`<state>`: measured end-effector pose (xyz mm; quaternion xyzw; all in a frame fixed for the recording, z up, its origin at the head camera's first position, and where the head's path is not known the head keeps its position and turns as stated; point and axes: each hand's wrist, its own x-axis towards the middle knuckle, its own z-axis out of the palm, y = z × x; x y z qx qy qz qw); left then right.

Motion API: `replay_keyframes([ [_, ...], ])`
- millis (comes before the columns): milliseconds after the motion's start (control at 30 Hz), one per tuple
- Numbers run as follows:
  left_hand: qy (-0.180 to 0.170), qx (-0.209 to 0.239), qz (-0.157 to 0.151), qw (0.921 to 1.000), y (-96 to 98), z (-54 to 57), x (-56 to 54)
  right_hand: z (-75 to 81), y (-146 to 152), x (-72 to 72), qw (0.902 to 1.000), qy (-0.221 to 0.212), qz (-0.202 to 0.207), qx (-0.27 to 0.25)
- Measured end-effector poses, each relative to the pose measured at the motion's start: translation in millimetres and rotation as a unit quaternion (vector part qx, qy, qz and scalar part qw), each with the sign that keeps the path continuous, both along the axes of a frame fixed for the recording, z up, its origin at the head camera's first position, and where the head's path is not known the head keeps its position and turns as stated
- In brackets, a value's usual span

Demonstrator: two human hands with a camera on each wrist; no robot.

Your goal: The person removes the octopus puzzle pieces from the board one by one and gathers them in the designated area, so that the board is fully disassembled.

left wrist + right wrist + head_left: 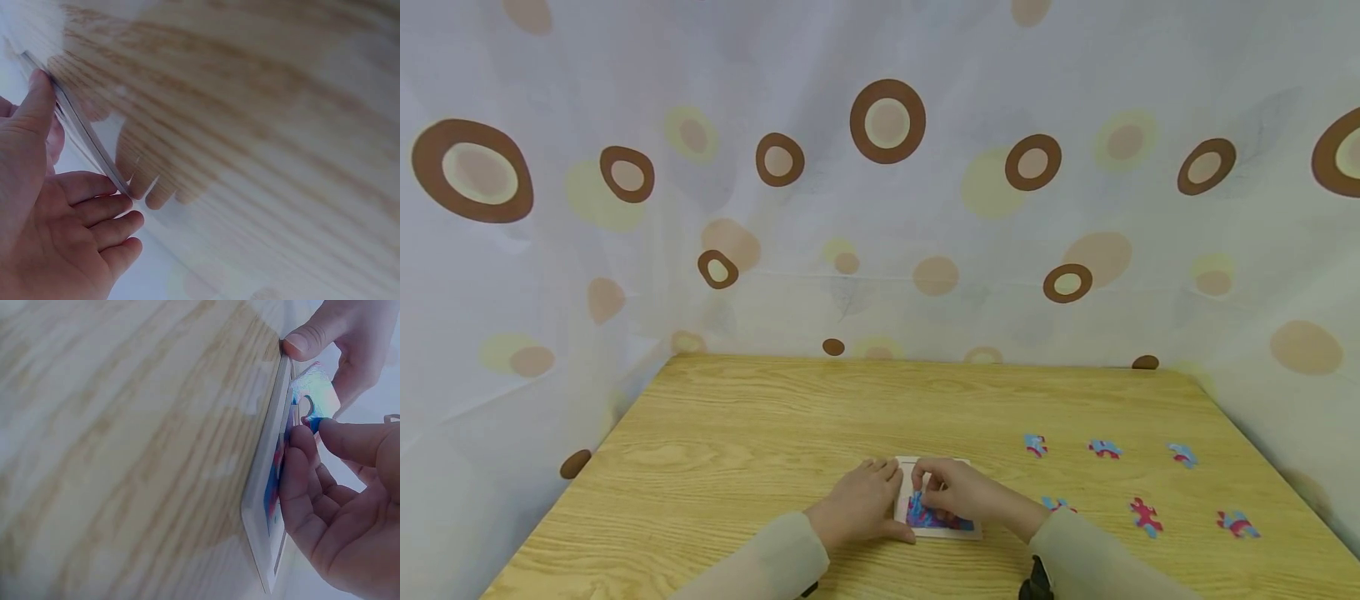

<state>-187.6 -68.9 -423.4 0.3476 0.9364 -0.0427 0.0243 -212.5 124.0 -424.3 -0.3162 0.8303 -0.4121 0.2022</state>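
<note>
A small white-framed puzzle board (942, 533) lies on the table in front of me, its lower part filled with blue, purple and red pieces. My left hand (859, 502) rests along the board's left side; in the left wrist view its thumb and fairly straight fingers touch the board's edge (89, 136). Over the board, my right hand (961, 492) pinches a jigsaw piece (317, 387) between thumb and fingers. That piece is tilted up from the board in the right wrist view. My right fingers partly hide the board's inside in the head view.
Several loose blue and red jigsaw pieces lie to the right, among them a mostly red piece (1146, 517) and a blue-red piece (1105, 449). One piece (1060, 504) is partly covered by my right forearm. A spotted curtain (887, 250) surrounds the wooden table (737, 433).
</note>
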Motion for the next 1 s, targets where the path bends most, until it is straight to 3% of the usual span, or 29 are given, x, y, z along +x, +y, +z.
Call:
replay_keyframes([
  [500,0.0,0.0,0.002,1.0,1.1,-2.6,-0.9,4.7,20.0,-4.4,0.9929,-0.095,0.009,-0.07],
  [667,-0.002,-0.005,0.004,1.0,2.5,-2.5,-0.1,13.5,45.7,-7.0,0.9919,-0.088,0.024,-0.088],
  [800,-0.007,-0.004,0.004,1.0,2.6,-1.9,0.6,19.5,74.0,-3.4,0.9909,-0.077,0.067,-0.088],
  [1000,-0.014,-0.005,0.01,0.9998,3.4,-0.3,1.5,16.8,115.0,6.1,0.9875,-0.086,0.11,-0.072],
])
